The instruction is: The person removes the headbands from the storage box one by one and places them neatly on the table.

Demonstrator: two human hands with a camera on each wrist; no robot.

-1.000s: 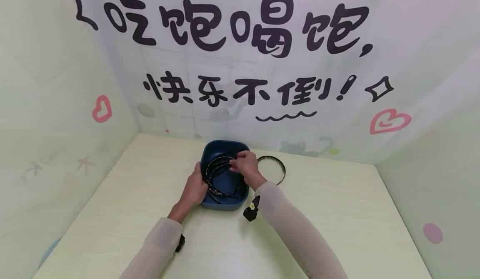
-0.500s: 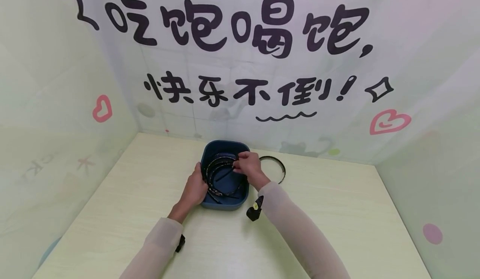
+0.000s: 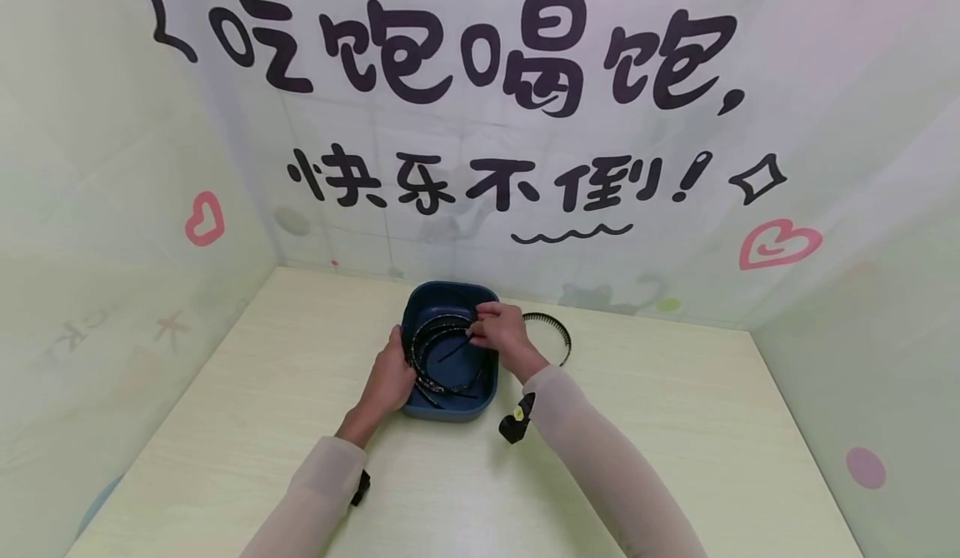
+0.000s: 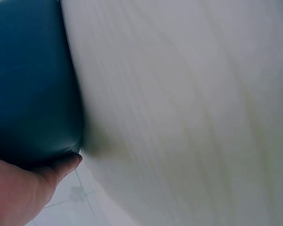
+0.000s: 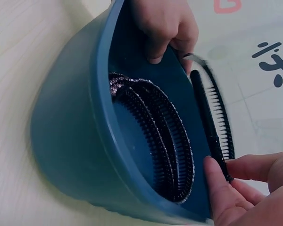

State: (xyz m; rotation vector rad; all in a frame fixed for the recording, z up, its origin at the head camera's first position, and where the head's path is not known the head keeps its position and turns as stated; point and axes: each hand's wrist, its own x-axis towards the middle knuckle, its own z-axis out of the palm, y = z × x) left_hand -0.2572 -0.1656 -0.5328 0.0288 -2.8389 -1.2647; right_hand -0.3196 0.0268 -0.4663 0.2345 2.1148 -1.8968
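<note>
The left grip (image 3: 392, 372) was grasping the blue bin (image 3: 450, 414) by its side wall, one digit hooked over the rim against the inner face. Just right of that grip, inside the bin, several dark headbands (image 5: 156, 126) were nested in loops, toothed and speckled with glitter; their overlap made the exact count impossible to tell. The bin itself was on the table (image 3: 712, 425), between the two grips.

Further right, the right grip (image 3: 501, 331) was grasping too: thumb and fingers pinched a slim black headband (image 5: 206, 110) beside the rim on its own side. A dark end of it stuck out leftward from the fingers, over the bin. Just beyond the right grip, on its outer side, a toothed black loop (image 3: 567, 337) lay on the table, partly hidden behind that hand and wrist.

The step in hand looked to be moving a single headband at the bin's mouth while the other hand steadied the container; whether it was bound inward or outward could not be judged. The next move seemed to call for a firm left hold, and for the right pinch to guide the band past the rim without its teeth snagging the nested ones.
</note>
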